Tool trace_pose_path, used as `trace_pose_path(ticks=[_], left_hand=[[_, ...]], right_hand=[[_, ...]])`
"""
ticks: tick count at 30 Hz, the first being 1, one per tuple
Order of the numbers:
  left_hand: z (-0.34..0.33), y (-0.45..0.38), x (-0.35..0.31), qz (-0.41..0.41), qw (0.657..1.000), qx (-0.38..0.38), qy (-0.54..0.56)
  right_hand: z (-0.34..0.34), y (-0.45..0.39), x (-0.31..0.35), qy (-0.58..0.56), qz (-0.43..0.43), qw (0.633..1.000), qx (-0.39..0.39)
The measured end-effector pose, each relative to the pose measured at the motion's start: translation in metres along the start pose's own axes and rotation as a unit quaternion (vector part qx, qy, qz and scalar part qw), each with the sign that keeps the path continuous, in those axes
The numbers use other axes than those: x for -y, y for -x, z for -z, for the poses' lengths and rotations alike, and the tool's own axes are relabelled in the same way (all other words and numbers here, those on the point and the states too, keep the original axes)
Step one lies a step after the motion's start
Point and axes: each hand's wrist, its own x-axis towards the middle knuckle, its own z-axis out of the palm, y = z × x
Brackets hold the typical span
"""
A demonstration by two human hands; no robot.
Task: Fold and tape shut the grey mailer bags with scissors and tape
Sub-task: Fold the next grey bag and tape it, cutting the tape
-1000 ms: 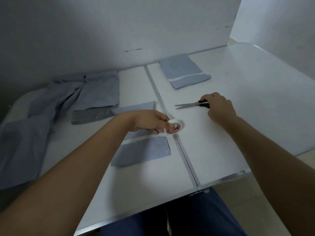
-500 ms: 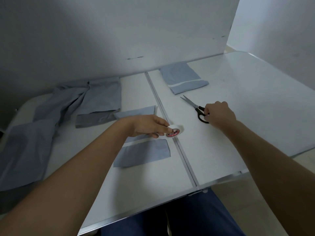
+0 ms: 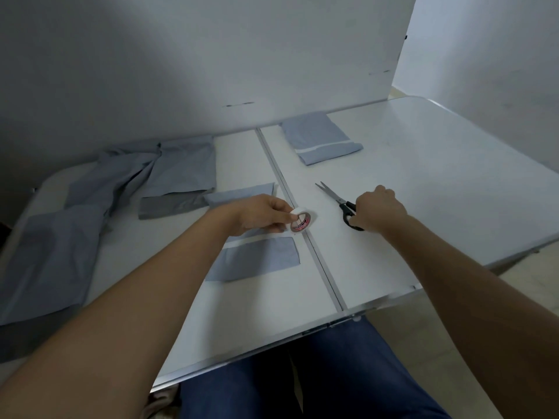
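white folding table (image 3: 453, 176) with metal centre seam (image 3: 320, 267), plain white wall (image 3: 211, 55) behind, beige floor (image 3: 453, 358), dim light

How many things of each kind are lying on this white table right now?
Folded, taped grey mailer bags: 2, one near the wall, one under the left hand.
Loose unfolded grey mailer bags: a heap at the left, overlapping, number cannot be told.
Tape roll: 1.
Scissors: 1.
Total: 4, plus the heap.
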Motion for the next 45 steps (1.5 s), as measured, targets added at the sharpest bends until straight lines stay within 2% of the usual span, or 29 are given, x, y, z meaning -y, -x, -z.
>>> trace_pose_path(ticks=[5,8,12,15,26,45], left_hand=[[0.0,0.009,0.004,-0.011,0.999,-0.01,0.031],[0.0,0.015,0.006,-0.017,0.998,-0.017,0.05],[0.0,0.021,0.015,-0.02,0.996,-0.035,0.084],[-0.001,0.025,0.022,-0.023,0.99,-0.046,0.132],[-0.017,0.025,0.023,0.006,0.976,-0.116,0.186],[-0.026,0.022,-0.002,0.06,0.971,-0.147,0.177]], right_hand=[[0.003,0.016,0.001,-0.054,0.009,0.998,0.013],[0.01,0.022,0.003,-0.141,0.009,0.988,0.064],[0.009,0.045,-0.002,-0.34,-0.006,0.927,0.16],[0.008,0.067,0.003,-0.31,0.018,0.929,0.203],[-0.009,0.11,0.005,-0.261,0.047,0.94,0.216],[-0.024,0.11,0.027,-0.182,0.099,0.971,0.116]])
